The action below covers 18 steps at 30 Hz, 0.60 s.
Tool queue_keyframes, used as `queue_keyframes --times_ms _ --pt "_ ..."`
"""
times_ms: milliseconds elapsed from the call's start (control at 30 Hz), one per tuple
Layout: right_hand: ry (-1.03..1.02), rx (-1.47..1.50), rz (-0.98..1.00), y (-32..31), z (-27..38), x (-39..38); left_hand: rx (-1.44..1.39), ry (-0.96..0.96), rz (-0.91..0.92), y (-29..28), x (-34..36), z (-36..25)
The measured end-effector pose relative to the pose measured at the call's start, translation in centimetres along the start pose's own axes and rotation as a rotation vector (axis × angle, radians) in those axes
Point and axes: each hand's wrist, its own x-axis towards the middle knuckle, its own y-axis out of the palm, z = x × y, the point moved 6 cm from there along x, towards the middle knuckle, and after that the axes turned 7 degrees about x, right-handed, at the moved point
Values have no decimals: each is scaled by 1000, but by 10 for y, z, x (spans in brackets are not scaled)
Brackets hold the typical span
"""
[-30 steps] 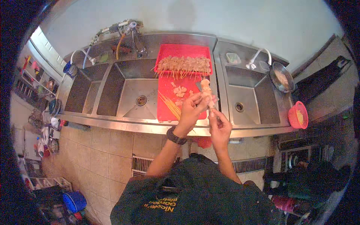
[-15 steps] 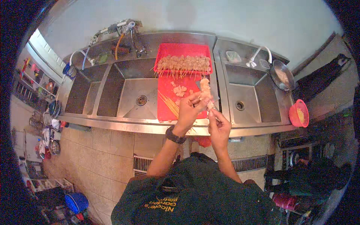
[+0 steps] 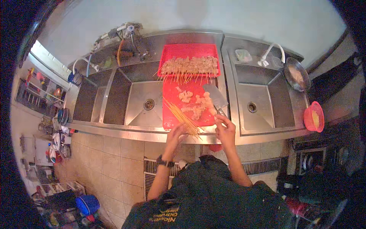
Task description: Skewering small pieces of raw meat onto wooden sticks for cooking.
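My left hand [image 3: 176,136], a dark watch on its wrist, is at the board's front edge. Its curled fingers grip at the lower ends of the thin wooden skewers [image 3: 177,113]. My right hand [image 3: 226,131] is pinched beside the handle of a cleaver [image 3: 216,96]; what lies between its fingertips is too small to make out. Pale raw meat pieces [image 3: 185,95] lie loose on the red cutting board [image 3: 169,89], with more pieces beside the blade. Behind the board, a red tray [image 3: 187,49] holds a dense row of meat skewers [image 3: 190,65], stick ends pointing toward me.
A steel sink basin [image 3: 143,91] lies left of the board, another basin [image 3: 253,97] to the right. A pan [image 3: 296,74] and a pink basket [image 3: 314,116] stand at the far right. Taps and hoses [image 3: 127,36] are along the back wall.
My hands have come apart. The left has moved from the meat down to the skewers' near ends; the right has drawn back slightly. More of the cleaver and the loose meat shows.
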Motion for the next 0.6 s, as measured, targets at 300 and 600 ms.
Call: queue_keyframes --times_ms 300,600 --pt "-47 -488 141 -19 30 156 -99 -201 -463 -63 -68 77" --pt "-668 -690 164 47 43 401 -156 -150 -600 -39 -50 41"
